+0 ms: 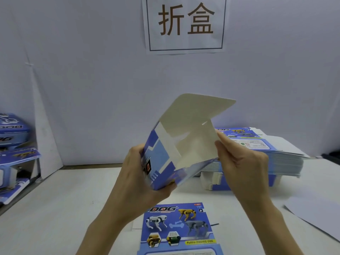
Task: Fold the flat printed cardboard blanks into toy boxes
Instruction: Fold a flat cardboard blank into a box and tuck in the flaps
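1. We are holding a half-formed box (165, 159) in the air above the table (73, 199), its open mouth turned towards us so the white inside is showing. Its top flap (198, 109) is standing up, not yet folded down.
2. Our left hand (139, 173) is gripping the lower left corner, with the fingers curled underneath and the thumb on the blue printed side. We are judging that this grip is bracing the box so its walls stay square.
3. Our right hand (242, 162) is pinching the edge of the right wall. The two hands are apart, one on each side, both clamped on the box, probably spreading it open so we can see inside and work the flaps.
4. We are guessing that the flap-tucking step is coming up. Whether the far end is already closed, we cannot tell.
5. A flat blank (176, 229) is lying printed side up on the table just below the box, likely kept close for the next fold.
6. A stack of blanks (266, 155) is sitting behind the right hand, within reach.
7. Finished boxes (12, 131) are piling up at the left edge, well apart from the stack, which is keeping done work and supply separate.
8. A white sheet (316, 218) is lying at the right, and a sign (185, 23) is hanging on the wall ahead.
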`<action>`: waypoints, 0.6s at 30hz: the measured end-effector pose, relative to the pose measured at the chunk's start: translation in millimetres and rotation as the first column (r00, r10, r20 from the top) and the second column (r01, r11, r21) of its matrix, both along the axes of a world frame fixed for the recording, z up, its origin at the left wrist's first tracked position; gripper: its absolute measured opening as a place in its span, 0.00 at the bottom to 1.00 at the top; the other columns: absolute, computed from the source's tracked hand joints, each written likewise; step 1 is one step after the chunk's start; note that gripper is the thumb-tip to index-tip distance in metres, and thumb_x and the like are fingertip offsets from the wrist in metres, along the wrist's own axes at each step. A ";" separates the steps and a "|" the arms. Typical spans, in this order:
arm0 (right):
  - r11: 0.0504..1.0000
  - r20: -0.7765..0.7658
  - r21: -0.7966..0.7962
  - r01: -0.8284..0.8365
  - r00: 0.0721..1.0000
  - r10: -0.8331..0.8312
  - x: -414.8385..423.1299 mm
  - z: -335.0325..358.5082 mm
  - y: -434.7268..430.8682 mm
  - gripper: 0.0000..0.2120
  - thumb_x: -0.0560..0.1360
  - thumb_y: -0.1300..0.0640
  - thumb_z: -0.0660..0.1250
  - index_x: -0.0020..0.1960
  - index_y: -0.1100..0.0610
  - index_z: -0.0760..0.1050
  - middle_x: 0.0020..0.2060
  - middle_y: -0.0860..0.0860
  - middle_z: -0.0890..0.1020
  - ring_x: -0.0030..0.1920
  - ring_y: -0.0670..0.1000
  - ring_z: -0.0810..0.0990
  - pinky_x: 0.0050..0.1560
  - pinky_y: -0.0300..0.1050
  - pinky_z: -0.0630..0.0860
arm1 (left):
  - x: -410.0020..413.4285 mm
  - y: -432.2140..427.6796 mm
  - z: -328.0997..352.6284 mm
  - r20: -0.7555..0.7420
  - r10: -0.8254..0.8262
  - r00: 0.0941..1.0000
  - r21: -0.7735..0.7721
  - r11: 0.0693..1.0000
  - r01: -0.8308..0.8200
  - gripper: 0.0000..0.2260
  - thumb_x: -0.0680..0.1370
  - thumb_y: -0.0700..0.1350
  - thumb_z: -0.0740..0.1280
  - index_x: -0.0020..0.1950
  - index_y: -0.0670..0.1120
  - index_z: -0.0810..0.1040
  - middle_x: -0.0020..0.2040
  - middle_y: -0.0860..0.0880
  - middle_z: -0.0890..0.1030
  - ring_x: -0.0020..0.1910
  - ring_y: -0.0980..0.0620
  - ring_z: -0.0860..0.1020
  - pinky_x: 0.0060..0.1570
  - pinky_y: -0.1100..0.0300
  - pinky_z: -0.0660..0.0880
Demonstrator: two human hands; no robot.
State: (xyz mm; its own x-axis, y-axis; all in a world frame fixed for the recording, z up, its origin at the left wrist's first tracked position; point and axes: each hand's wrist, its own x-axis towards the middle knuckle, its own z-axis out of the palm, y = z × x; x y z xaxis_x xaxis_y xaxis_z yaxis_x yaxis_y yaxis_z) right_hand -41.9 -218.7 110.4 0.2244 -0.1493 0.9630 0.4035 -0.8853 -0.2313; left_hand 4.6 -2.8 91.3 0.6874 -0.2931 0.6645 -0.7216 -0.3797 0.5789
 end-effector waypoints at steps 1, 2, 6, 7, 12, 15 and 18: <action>0.996 0.011 -0.082 0.026 1.000 -0.025 0.5 -1.0 -0.7 0.14 0.72 0.67 0.67 0.57 0.63 0.80 0.39 0.57 0.86 0.37 0.43 0.79 0.41 0.27 0.71 | 1.1 -0.2 -0.7 -0.004 0.007 1.000 -0.013 1.000 -0.007 0.35 0.56 0.70 0.71 0.57 0.61 0.61 0.58 0.58 0.72 0.56 0.55 0.75 0.46 0.62 0.80; 0.989 0.009 -0.143 0.026 1.000 -0.025 0.7 -1.3 -1.1 0.15 0.72 0.68 0.67 0.58 0.64 0.80 0.43 0.56 0.86 0.42 0.40 0.79 0.47 0.25 0.71 | 2.2 0.1 -1.2 -0.012 0.014 1.000 -0.030 0.999 -0.014 0.35 0.55 0.71 0.71 0.56 0.62 0.61 0.57 0.57 0.73 0.56 0.54 0.76 0.46 0.59 0.80; 0.928 -0.164 0.171 -0.333 0.919 0.359 -8.0 8.1 -1.5 0.13 0.76 0.54 0.66 0.59 0.46 0.79 0.43 0.36 0.84 0.42 0.37 0.81 0.47 0.28 0.76 | 4.5 5.6 0.8 0.012 0.004 1.000 -0.065 0.998 -0.003 0.36 0.57 0.65 0.76 0.57 0.61 0.62 0.56 0.58 0.72 0.54 0.58 0.75 0.42 0.69 0.78; 0.818 -0.185 0.360 -0.448 0.825 0.533 -8.9 10.2 0.0 0.10 0.75 0.48 0.67 0.56 0.41 0.81 0.43 0.37 0.85 0.42 0.40 0.83 0.46 0.34 0.79 | 4.6 6.4 1.0 0.035 -0.019 0.999 -0.048 0.999 0.021 0.35 0.59 0.61 0.78 0.58 0.60 0.62 0.57 0.60 0.72 0.55 0.60 0.74 0.42 0.73 0.76; 0.926 -0.221 0.348 -0.145 0.948 0.231 -3.7 5.7 2.6 0.12 0.76 0.58 0.68 0.59 0.49 0.81 0.31 0.43 0.81 0.35 0.42 0.80 0.43 0.34 0.79 | -2.6 -1.6 1.0 -0.018 -0.133 0.991 0.011 0.991 0.133 0.33 0.62 0.56 0.76 0.60 0.60 0.62 0.54 0.73 0.70 0.58 0.66 0.72 0.40 0.76 0.74; 0.974 -0.268 0.228 0.007 0.962 0.055 -1.4 2.0 2.3 0.19 0.74 0.65 0.69 0.64 0.54 0.77 0.27 0.53 0.77 0.29 0.50 0.71 0.37 0.35 0.69 | -4.9 -3.3 1.6 -0.053 -0.153 0.987 0.005 0.988 0.153 0.33 0.62 0.59 0.77 0.60 0.62 0.63 0.55 0.69 0.72 0.57 0.62 0.75 0.42 0.70 0.77; 0.977 -0.280 0.212 -0.033 0.955 0.093 -2.1 2.7 -0.1 0.20 0.73 0.66 0.70 0.64 0.54 0.78 0.31 0.61 0.81 0.31 0.60 0.75 0.37 0.43 0.69 | -5.3 -1.3 2.4 -0.072 -0.140 0.988 -0.006 0.990 0.140 0.34 0.61 0.59 0.78 0.60 0.63 0.62 0.55 0.66 0.74 0.56 0.59 0.77 0.42 0.66 0.80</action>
